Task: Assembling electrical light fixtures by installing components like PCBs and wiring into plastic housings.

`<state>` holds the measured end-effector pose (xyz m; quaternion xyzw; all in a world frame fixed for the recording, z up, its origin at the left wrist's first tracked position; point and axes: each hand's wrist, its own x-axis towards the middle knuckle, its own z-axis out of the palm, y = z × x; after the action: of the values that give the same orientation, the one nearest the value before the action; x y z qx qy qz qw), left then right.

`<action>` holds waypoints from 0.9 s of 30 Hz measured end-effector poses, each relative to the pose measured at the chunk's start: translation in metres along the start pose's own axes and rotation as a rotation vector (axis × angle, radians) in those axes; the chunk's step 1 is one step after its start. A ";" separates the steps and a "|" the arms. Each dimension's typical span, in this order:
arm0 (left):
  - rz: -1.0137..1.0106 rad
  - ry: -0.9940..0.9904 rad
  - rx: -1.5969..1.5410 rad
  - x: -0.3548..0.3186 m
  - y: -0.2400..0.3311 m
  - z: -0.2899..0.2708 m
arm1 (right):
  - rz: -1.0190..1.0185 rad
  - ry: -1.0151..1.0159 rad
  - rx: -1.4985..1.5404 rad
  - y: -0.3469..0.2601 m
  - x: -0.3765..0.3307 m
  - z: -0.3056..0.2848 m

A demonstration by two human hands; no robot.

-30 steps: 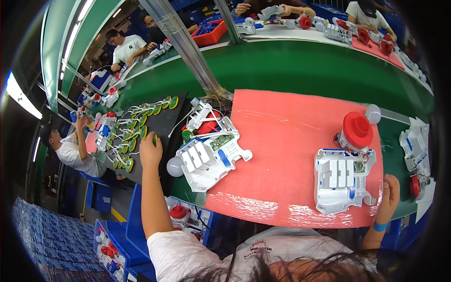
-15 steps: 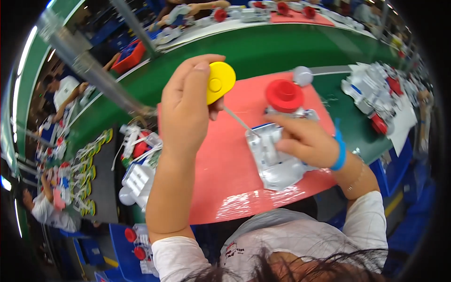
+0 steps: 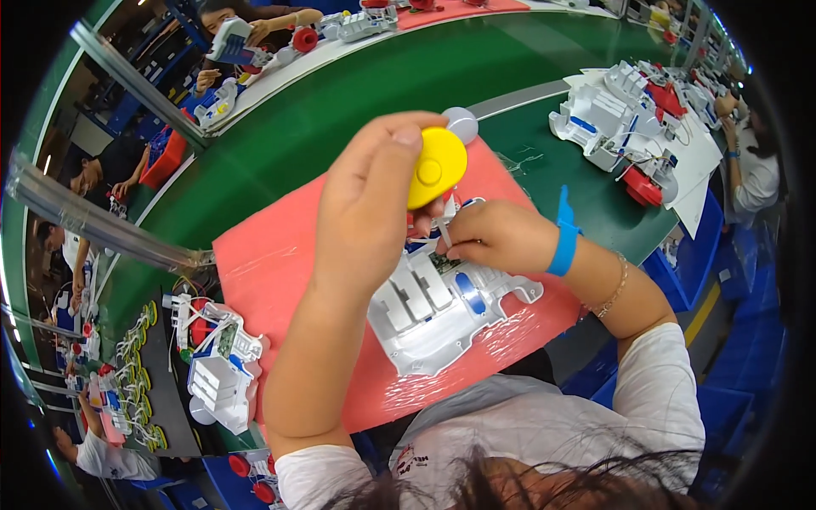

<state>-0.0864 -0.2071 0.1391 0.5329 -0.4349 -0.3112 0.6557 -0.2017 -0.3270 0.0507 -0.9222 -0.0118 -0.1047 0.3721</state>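
Note:
My left hand (image 3: 365,200) is closed around a yellow oval plastic part (image 3: 439,166) with a raised round button, held above the work mat. A pale cable (image 3: 443,233) runs down from the yellow part. My right hand (image 3: 508,238), a blue band at its wrist, pinches this cable near its lower end, over the housing. Below both hands a white plastic housing (image 3: 416,340) with long slots and a blue oval inset lies on the pink-red mat (image 3: 268,234). Its far side, with red and blue bits, is mostly hidden by my hands.
Left of the mat lies another white housing (image 3: 223,382) with wires. Beyond it, a black tray (image 3: 170,382) holds several yellow-green parts on cables. White housings (image 3: 603,110) pile up at right. A metal post (image 3: 102,217) stands at left; co-workers sit around the green bench.
The view has shifted. My right hand has gone from resting on the housing to pinching the cable, close to my left hand. More of the housing's slotted face shows; the red round piece is largely covered.

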 end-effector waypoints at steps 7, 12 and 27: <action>-0.058 0.067 0.048 -0.010 -0.016 -0.008 | -0.061 -0.066 -0.025 0.014 0.001 0.015; -0.070 0.092 0.085 -0.019 -0.024 -0.024 | -0.179 -0.010 -0.199 0.021 -0.002 0.019; 0.042 0.090 0.226 -0.060 -0.048 -0.058 | -0.249 0.046 -0.193 0.022 -0.004 0.023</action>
<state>-0.0570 -0.1414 0.0751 0.6077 -0.4485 -0.2221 0.6166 -0.1990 -0.3265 0.0190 -0.9424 -0.1073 -0.1717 0.2662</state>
